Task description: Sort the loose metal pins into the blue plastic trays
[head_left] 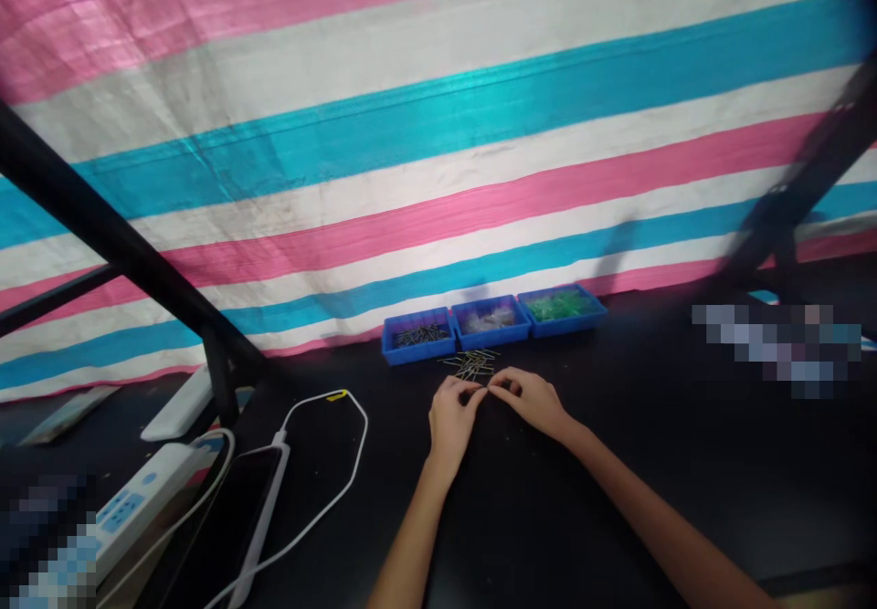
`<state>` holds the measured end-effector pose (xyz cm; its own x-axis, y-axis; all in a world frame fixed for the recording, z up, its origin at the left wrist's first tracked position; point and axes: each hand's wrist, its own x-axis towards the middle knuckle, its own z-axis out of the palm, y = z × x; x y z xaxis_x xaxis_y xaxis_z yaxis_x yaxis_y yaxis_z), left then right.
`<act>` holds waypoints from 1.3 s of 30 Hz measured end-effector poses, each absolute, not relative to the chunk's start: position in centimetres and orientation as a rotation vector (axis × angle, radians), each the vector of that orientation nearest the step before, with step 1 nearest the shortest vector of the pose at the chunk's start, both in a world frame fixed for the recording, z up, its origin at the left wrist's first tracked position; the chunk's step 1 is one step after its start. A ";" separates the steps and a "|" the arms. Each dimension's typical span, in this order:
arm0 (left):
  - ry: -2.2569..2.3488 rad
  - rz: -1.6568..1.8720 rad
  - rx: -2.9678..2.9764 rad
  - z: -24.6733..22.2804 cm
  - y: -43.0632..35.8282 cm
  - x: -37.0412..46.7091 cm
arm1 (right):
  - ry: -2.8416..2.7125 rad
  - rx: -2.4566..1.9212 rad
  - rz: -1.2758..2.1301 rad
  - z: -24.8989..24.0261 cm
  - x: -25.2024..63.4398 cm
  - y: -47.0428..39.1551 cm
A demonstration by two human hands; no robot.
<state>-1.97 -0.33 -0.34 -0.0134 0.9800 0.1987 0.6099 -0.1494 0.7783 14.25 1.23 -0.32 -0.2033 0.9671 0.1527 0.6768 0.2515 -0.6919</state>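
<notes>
My left hand (453,419) and my right hand (531,397) meet fingertip to fingertip over the black table. Both are closed in a pinch, and whatever is between the fingertips is too small to make out. Just beyond them lies a loose pile of thin metal pins (472,364). Behind the pile three blue trays stand in a row. The left tray (420,351) holds dark thin pins, the middle tray (494,331) holds clear small pieces, and the right tray (567,324) holds green pieces.
At the left lie a phone (229,522) with a white cable (356,463), a white power strip (141,499) and a white box (176,405). Black frame bars (123,244) rise on both sides before a striped sheet (438,152).
</notes>
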 end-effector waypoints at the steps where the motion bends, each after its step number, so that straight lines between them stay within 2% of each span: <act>1: 1.630 1.062 1.771 -0.3 -0.2 -2.0 | -1.927 -1.467 0.705 -0.4 14.3 1.3; 7: 1.463 1.269 1.628 0.0 0.1 -1.6 | -1.738 -1.235 0.935 -0.8 14.1 1.7; 15: 1.425 1.280 1.635 0.2 -0.3 -1.2 | -1.886 -1.273 0.799 -1.1 12.6 0.7; 24: 1.447 1.320 1.558 0.5 0.1 -1.6 | -1.574 -1.142 1.152 -0.3 12.8 0.8; 30: 1.431 1.132 1.724 0.2 -0.2 -1.5 | -1.341 -1.222 1.173 -0.2 12.9 1.1; 39: 1.760 0.792 2.127 -0.5 -0.5 -2.2 | -1.176 -1.266 1.087 0.0 13.7 1.5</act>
<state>-2.16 -0.51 -0.54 0.1130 0.9647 0.2380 0.8177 -0.2264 0.5293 13.68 1.50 0.04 0.1058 0.9938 0.0338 0.0445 0.0293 -0.9986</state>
